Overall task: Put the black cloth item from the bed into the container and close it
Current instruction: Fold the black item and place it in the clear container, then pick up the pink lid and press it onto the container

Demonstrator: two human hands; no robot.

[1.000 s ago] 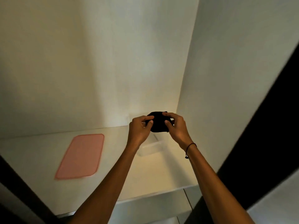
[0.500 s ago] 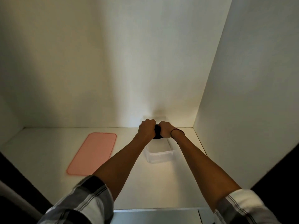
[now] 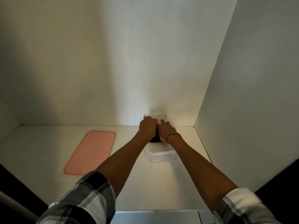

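The flat pink lid lies at nine o'clock, smooth with round corners, well apart from the clear plastic box. Your left hand and right hand press the soft black cloth into it, fingers curled on the cloth. If the cloth puffs over the rim, the lid may not snap shut.

We see a white shelf enclosed by pale walls, with a dark edge at the lower right.
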